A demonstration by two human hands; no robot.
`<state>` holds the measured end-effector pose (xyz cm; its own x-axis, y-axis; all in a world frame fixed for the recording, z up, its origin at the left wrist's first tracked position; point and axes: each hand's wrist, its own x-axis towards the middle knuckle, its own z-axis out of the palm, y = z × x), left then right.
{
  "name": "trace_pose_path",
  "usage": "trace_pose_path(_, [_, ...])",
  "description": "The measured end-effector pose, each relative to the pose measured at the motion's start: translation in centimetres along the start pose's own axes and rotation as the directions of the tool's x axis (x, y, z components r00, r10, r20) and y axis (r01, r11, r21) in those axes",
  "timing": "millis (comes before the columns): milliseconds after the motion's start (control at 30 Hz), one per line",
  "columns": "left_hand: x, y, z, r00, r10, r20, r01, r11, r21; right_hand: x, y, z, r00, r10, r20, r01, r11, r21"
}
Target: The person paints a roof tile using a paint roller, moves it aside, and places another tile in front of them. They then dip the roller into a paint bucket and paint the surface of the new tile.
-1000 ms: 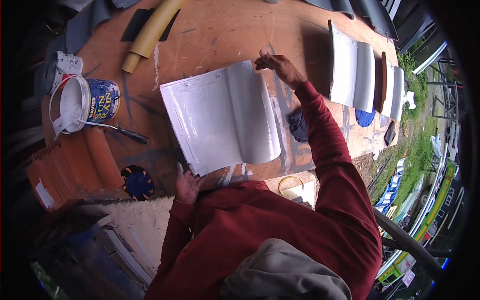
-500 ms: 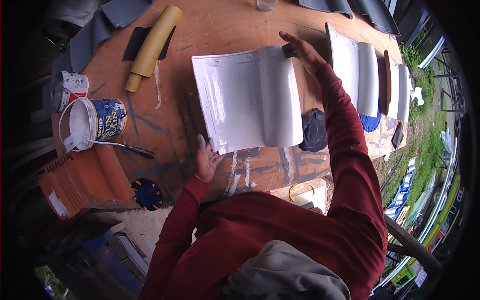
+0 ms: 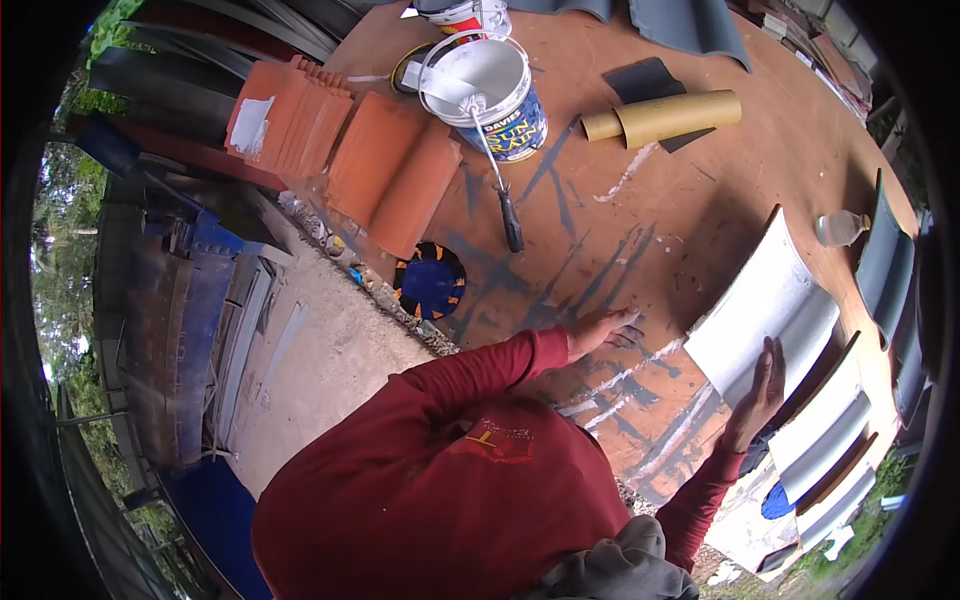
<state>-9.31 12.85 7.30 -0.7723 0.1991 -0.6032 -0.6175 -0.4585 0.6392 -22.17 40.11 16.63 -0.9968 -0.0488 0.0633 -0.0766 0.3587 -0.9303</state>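
Note:
A curved roof tile [image 3: 750, 310] with a shiny white coat rests at the right side of the table. My right hand [image 3: 760, 395] is at its near edge, fingers stretched out and overlapping the tile; whether they press on it I cannot tell. My left hand [image 3: 603, 332] hovers left of the tile, fingers extended and holding nothing. Farther left stands a paint bucket [image 3: 515, 130] with white paint inside. A paint roller [image 3: 492, 155] leans in it, its black handle hanging over the rim toward me.
Orange roof tiles [image 3: 395, 175] are stacked at the table's left edge, near a round blue-and-orange object [image 3: 430, 281]. A yellow-brown tube [image 3: 665, 118] lies farther back. More white tiles [image 3: 822, 430] stand at right, with grey tiles [image 3: 885, 260] and a jar [image 3: 842, 228] beyond.
The view has swung left, so the bucket and orange tiles appear nearer the middle. My left hand has come away from the tile. My right hand has shifted from its far corner to its near edge.

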Motion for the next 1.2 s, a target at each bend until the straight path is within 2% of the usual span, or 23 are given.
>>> trace_pose_path(33, [-2.6,-0.4,-2.2,1.000,-0.005,-0.004,0.005,1.000,-0.026,-2.8,0.4,1.8,0.996,0.045,0.071,-0.048,0.998,0.047])
trace_pose_path(100, [-7.9,-1.0,-6.6,0.984,0.062,-0.165,-0.075,0.994,-0.073,-7.4,0.4,5.2,0.949,0.132,0.286,-0.144,0.989,0.022])
trace_pose_path(167, [-12.1,-2.2,-12.5,0.907,0.111,-0.405,-0.159,0.984,-0.086,-11.8,-0.9,9.7,0.871,0.226,0.435,-0.328,0.928,0.174])
trace_pose_path(267, [-17.5,-2.3,-21.2,0.627,0.256,-0.735,-0.315,0.947,0.061,-15.8,-3.5,14.8,0.683,0.125,0.720,-0.240,0.969,0.059])
trace_pose_path(300, [-18.8,-2.1,-24.3,0.502,0.327,-0.801,-0.344,0.925,0.162,-16.7,-4.2,16.5,0.592,0.093,0.801,-0.220,0.974,0.050])
trace_pose_path(333, [-20.1,-2.0,-28.3,0.442,0.371,-0.817,-0.393,0.899,0.195,-17.4,-4.6,18.3,0.601,0.089,0.795,-0.213,0.976,0.052])
trace_pose_path(367, [-21.4,-1.5,-32.0,0.382,0.410,-0.828,-0.438,0.870,0.228,-18.1,-4.8,20.3,0.534,0.060,0.843,-0.216,0.974,0.067])
trace_pose_path(400, [-22.7,0.3,-34.2,0.321,0.449,-0.834,-0.381,0.867,0.320,-18.5,-4.9,22.3,0.465,0.032,0.885,-0.220,0.972,0.080])
trace_pose_path(433, [-23.9,2.4,-36.5,0.257,0.494,-0.831,-0.320,0.855,0.409,-18.7,-5.3,24.4,0.477,0.029,0.879,-0.209,0.974,0.082])
trace_pose_path(500, [-24.9,4.2,-44.4,0.216,0.567,-0.795,-0.135,0.824,0.550,-18.7,-6.5,29.3,0.485,0.045,0.873,-0.196,0.979,0.058])
trace_pose_path(533, [-25.3,5.8,-47.1,0.211,0.571,-0.794,-0.148,0.821,0.551,-18.6,-7.0,32.1,0.513,0.030,0.858,-0.172,0.983,0.069])
trace_pose_path(567, [-25.7,6.7,-49.6,0.078,0.803,-0.591,0.252,0.558,0.791,-18.5,-7.4,34.8,0.512,0.030,0.859,-0.160,0.985,0.061])
trace_pose_path(600, [-26.2,7.2,-51.6,0.080,0.952,-0.294,0.629,0.181,0.756,-18.4,-7.7,37.7,0.553,0.049,0.831,-0.187,0.980,0.066])
trace_pose_path(633, [-26.4,8.2,-52.3,0.074,0.952,-0.298,0.619,0.190,0.762,-18.1,-7.9,40.6,0.597,0.070,0.799,-0.214,0.974,0.074])
trace_pose_path(700, [-26.2,10.9,-52.5,0.116,0.841,-0.529,0.609,0.360,0.706,-17.4,-6.4,46.4,0.639,0.089,0.764,-0.157,0.987,0.016])
trace_pose_path(733, [-25.9,11.1,-54.1,0.138,0.836,-0.531,0.599,0.357,0.717,-17.2,-6.1,48.5,0.673,0.111,0.731,-0.121,0.992,-0.039])
trace_pose_path(800, [-24.4,11.2,-57.3,0.243,0.859,-0.450,0.649,0.201,0.734,-16.7,-7.5,52.5,0.645,0.261,0.718,-0.300,0.951,-0.076])
trace_pose_path(833, [-23.6,10.8,-58.4,0.280,0.855,-0.437,0.626,0.183,0.758,-16.7,-6.6,54.6,0.642,0.293,0.708,-0.376,0.926,-0.043])
trace_pose_path(900, [-22.7,10.2,-61.0,0.254,0.708,-0.658,0.363,0.561,0.744,-16.3,-5.5,57.9,0.627,0.325,0.708,-0.446,0.895,-0.016])
trace_pose_path(967, [-22.1,9.0,-63.4,0.278,0.752,-0.597,0.386,0.481,0.787,-17.2,-7.5,59.0,0.638,0.313,0.704,-0.488,0.871,0.055])
trace_pose_path(1067, [-22.0,8.8,-64.9,0.331,0.709,-0.623,0.356,0.517,0.778,-19.2,-9.2,61.6,0.681,0.311,0.663,-0.589,0.770,0.244])
trace_pose_path(1133, [-21.5,8.2,-67.5,0.382,0.713,-0.588,0.343,0.481,0.807,-19.6,-9.8,61.9,0.706,0.335,0.624,-0.599,0.752,0.274])
trace_pose_path(1200, [-20.5,6.9,-71.2,0.416,0.731,-0.541,0.212,0.501,0.839,-19.4,-11.2,61.2,0.706,0.399,0.585,-0.563,0.818,0.122])
